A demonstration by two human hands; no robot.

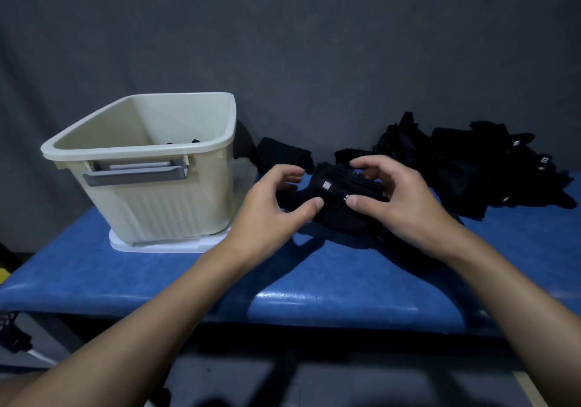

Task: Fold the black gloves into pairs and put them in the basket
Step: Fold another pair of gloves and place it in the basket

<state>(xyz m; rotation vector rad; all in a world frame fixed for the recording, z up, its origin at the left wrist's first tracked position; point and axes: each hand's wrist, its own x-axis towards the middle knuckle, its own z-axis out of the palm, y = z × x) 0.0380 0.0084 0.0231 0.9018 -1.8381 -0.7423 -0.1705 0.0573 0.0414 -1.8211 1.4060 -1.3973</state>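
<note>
Gripping a bunched glove pair (338, 200) on the bench (314, 281), left hand (276, 215) and right hand (396, 202) both pinch it; basket (151, 186) stands left, pile (471, 164) right.

No text can be read with certainty. Small white woven label (326, 185) on the black glove bundle (342, 205): marks too small to make out. White tag (545, 160) on the glove pile (490, 167) at right: blurred characters, illegible.
</note>
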